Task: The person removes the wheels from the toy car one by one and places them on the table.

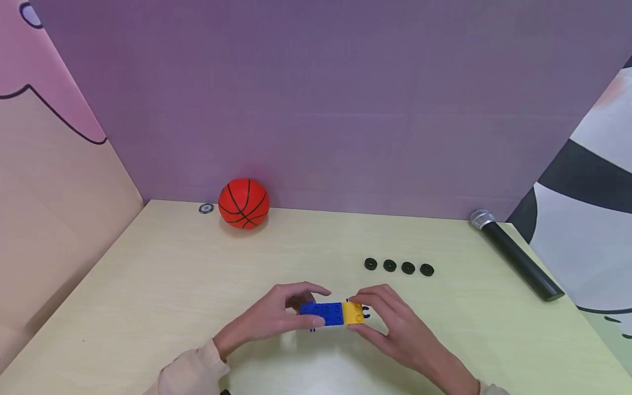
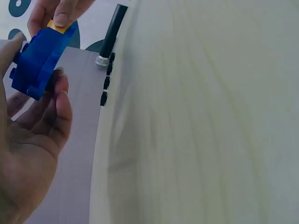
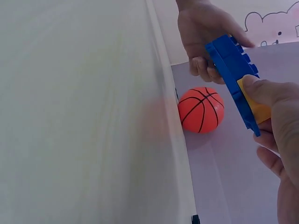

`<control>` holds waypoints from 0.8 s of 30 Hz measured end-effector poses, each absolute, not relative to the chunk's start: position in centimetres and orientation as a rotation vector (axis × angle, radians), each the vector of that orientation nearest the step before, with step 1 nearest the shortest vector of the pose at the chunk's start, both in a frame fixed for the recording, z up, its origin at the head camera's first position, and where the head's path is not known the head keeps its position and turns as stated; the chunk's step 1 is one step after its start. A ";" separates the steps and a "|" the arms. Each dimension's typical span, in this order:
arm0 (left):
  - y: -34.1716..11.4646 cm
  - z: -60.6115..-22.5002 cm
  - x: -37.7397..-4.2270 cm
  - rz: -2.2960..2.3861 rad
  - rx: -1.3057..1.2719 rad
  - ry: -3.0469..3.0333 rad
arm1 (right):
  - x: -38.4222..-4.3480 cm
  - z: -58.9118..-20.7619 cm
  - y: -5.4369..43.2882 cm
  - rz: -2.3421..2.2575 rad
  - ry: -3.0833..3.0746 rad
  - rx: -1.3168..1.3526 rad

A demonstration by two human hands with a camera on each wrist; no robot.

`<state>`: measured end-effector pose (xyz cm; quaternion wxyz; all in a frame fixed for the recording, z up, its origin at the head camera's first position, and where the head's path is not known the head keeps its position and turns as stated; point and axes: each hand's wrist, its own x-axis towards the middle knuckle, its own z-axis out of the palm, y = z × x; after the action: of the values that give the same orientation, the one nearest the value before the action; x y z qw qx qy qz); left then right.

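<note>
A toy car body of building bricks, its blue part (image 1: 333, 314) studded on top, is held just over the near middle of the table. At its right end sits a yellow brick (image 1: 353, 313), with small blue prongs sticking out beyond it. My left hand (image 1: 271, 314) grips the blue end, thumb on the near side and fingers behind and underneath, as the left wrist view shows. My right hand (image 1: 400, 329) pinches the yellow brick between thumb and fingers; its thumb lies on the brick in the right wrist view. Beyond the hands, several black toy wheels (image 1: 390, 265) lie in a row.
A red basketball (image 1: 244, 203) rests at the back left, beside a small round disc (image 1: 206, 208). A black microphone (image 1: 518, 258) with a silver head lies along the right edge of the table (image 1: 148, 296). A purple panel (image 1: 326, 109) stands behind the table.
</note>
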<state>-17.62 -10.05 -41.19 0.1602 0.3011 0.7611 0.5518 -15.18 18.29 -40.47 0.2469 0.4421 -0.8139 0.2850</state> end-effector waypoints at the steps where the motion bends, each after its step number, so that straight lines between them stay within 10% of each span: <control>1: -10.2 -41.2 -17.6 1.583 0.871 2.209 | -15.2 -40.5 18.3 0.782 -2.222 1.191; 12: -10.7 -41.2 -16.9 1.662 1.418 2.606 | -15.2 -40.5 18.8 0.863 -2.216 1.108; 24: -11.2 -41.2 -16.8 1.570 1.429 2.673 | -15.1 -41.1 18.9 0.912 -2.260 1.113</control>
<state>-16.79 -11.16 -41.21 -0.1357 0.4149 0.7759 0.4556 -15.09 18.88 -41.09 0.2292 0.4044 -0.8211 0.3313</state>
